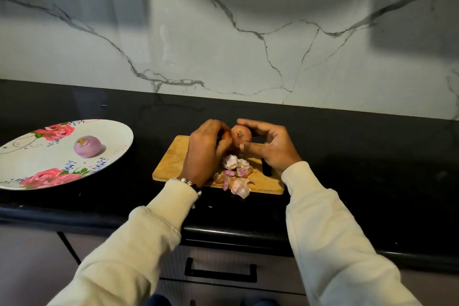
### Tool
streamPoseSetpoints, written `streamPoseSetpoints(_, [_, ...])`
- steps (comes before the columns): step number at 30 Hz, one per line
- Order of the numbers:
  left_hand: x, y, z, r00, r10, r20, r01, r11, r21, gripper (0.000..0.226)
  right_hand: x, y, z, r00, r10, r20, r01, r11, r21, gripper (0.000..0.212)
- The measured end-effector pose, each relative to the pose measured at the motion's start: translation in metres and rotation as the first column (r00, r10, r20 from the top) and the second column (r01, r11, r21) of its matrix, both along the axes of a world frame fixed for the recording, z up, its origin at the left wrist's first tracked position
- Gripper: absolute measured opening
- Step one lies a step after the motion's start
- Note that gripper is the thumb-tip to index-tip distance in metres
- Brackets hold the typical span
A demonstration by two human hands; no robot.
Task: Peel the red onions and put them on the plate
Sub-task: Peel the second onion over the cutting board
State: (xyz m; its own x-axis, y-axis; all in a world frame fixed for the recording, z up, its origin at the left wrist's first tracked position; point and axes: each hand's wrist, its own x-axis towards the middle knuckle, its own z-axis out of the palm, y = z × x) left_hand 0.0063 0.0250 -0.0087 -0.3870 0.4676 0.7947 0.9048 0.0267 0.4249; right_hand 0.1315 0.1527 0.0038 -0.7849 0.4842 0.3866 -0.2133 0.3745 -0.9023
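Onion (241, 137) gripped between both hands (244, 145), skin still on; could slip onto peels (236, 174) just below.

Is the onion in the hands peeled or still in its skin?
Still in its skin: the onion shows dry orange-brown outer skin, unlike the purple peeled onion on the plate. Both hands grip it.

The black desk (347, 146) carried a flowered plate (32, 156) at left and a wooden cutting board (171, 159) near its middle.
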Motion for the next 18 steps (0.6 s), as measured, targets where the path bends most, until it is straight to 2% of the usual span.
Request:
streamPoseSetpoints(4, [-0.0011,0.0000,-0.0008,0.998,-0.016,-0.053,0.021,0.997,0.081,0.012,0.0003,0.0040,-0.0005,0.999,-0.014,-0.039,0.011,0.998,-0.056,0.049])
streamPoseSetpoints(8, [0.0004,0.0000,-0.0006,0.995,-0.080,-0.056,0.084,0.994,0.075,0.018,0.0000,0.0054,-0.0020,1.000,0.010,-0.023,-0.012,0.997,-0.079,0.048])
streamPoseSetpoints(18, [-0.0001,-0.0005,0.0006,0.995,-0.082,-0.056,0.085,0.995,0.044,0.011,-0.0029,0.0020,-0.0031,0.999,-0.008,0.048,0.008,1.000,-0.005,0.051])
